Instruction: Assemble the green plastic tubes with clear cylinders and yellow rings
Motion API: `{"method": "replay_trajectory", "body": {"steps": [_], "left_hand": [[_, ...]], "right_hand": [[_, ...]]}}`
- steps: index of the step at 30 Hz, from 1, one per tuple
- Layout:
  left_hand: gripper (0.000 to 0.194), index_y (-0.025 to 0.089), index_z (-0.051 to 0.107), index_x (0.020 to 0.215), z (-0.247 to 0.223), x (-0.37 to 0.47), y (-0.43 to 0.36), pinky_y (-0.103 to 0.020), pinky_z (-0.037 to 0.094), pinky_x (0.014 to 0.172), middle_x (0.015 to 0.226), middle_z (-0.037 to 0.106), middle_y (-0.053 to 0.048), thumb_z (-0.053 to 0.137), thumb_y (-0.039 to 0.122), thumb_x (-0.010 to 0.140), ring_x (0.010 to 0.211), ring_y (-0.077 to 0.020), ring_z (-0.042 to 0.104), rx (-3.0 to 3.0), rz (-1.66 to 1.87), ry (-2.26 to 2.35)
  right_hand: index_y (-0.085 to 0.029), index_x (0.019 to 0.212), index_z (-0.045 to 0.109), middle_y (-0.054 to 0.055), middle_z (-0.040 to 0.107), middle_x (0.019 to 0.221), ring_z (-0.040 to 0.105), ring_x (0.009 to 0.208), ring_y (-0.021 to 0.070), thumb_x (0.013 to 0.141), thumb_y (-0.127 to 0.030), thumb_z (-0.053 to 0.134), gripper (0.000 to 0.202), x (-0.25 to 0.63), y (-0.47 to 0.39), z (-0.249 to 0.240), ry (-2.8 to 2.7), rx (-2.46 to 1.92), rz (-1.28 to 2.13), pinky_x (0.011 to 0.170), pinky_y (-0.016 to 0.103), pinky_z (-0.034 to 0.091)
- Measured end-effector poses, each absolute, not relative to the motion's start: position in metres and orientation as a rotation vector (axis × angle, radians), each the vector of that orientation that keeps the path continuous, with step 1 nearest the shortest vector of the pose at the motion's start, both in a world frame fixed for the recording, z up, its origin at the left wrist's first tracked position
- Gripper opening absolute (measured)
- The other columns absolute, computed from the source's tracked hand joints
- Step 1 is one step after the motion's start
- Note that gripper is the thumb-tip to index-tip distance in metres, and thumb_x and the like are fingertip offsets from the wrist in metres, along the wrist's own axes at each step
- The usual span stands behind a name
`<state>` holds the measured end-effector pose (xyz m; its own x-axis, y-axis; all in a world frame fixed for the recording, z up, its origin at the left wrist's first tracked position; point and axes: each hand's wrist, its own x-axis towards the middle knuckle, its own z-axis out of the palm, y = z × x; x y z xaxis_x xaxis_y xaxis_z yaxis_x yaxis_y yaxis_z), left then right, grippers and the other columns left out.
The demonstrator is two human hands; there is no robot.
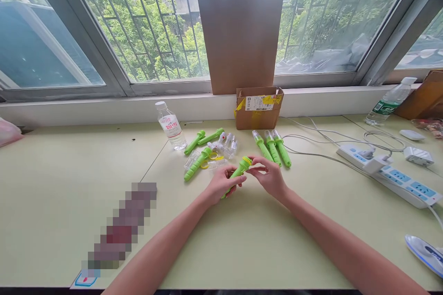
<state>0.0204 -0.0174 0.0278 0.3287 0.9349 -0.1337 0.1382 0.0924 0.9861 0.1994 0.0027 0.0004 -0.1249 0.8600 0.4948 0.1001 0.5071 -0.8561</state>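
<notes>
My left hand (223, 183) is wrapped round a green plastic tube (238, 171) with a flared, ribbed head, held tilted above the table. A yellow ring (247, 160) sits around the tube's head. The fingers of my right hand (268, 176) are pinched at the ring's right side; their exact grip is partly hidden. Beyond my left hand lie more green tubes (198, 164), loose yellow rings (205, 165) and clear plastic caps (217, 163). Small white pieces with red parts (222, 137) lie among them. Past my right hand are three green tubes with clear caps fitted (272, 147).
An open cardboard box (256, 120) stands by the windowsill, a water bottle (172, 126) to its left. At right are a power strip (391, 175), cables, another bottle (390, 101) and a white device (425, 253). A pixelated strip (124, 226) covers the left front.
</notes>
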Motion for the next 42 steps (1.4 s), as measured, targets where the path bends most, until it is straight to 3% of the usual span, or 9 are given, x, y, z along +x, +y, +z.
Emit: {"method": "replay_trajectory", "body": {"steps": [6,11,21,30,34,42], "left_hand": [[0.039,0.012,0.064,0.088,0.031,0.021,-0.019,-0.017,0.028,0.033,0.061,0.059,-0.001,0.059,0.050,0.078,0.036,-0.0051,0.043,1.364,0.823,1.048],[0.044,0.013,0.062,0.085,0.032,0.021,-0.020,-0.019,0.033,0.035,0.069,0.060,-0.002,0.057,0.056,0.078,0.039,-0.0058,0.046,1.344,0.812,1.018],[0.044,0.014,0.059,0.092,0.030,0.020,-0.017,-0.017,0.028,0.033,0.051,0.045,0.006,0.052,0.057,0.082,0.038,-0.0055,0.038,1.387,0.750,1.031],[0.038,0.015,0.056,0.082,0.018,0.019,-0.014,-0.016,0.025,0.030,0.059,0.054,0.003,0.059,0.054,0.078,0.035,-0.0043,0.038,1.402,0.770,1.060],[0.039,0.020,0.048,0.095,0.022,0.020,-0.016,-0.016,0.026,0.030,0.062,0.060,0.005,0.066,0.046,0.074,0.033,-0.0049,0.040,1.367,0.816,1.039],[0.039,0.019,0.046,0.083,0.026,0.023,-0.019,-0.018,0.035,0.035,0.079,0.070,-0.005,0.067,0.051,0.074,0.051,-0.0135,0.062,1.293,0.870,1.036]], "right_hand": [[-0.022,0.085,0.063,0.006,0.067,0.105,0.067,0.087,0.0199,0.077,-0.032,0.068,0.014,0.200,0.002,0.004,-1.565,-0.835,0.792,0.075,0.039,0.062],[-0.021,0.087,0.064,0.006,0.067,0.104,0.068,0.085,0.0199,0.076,-0.033,0.069,0.017,0.200,0.003,0.005,-1.543,-0.827,0.820,0.075,0.039,0.063],[-0.019,0.084,0.064,0.006,0.066,0.099,0.065,0.082,0.0176,0.076,-0.031,0.069,0.015,0.200,0.003,0.003,-1.566,-0.848,0.783,0.074,0.038,0.063],[-0.020,0.084,0.064,0.006,0.065,0.098,0.064,0.082,0.0170,0.076,-0.029,0.069,0.012,0.199,0.004,0.001,-1.583,-0.838,0.749,0.074,0.037,0.063],[-0.021,0.087,0.063,0.006,0.065,0.099,0.064,0.085,0.0175,0.076,-0.030,0.070,0.016,0.198,0.003,0.002,-1.590,-0.832,0.747,0.074,0.037,0.063],[-0.022,0.093,0.061,0.005,0.065,0.104,0.064,0.090,0.0184,0.080,-0.030,0.065,0.016,0.198,0.003,0.003,-1.635,-0.814,0.762,0.077,0.039,0.062]]}}
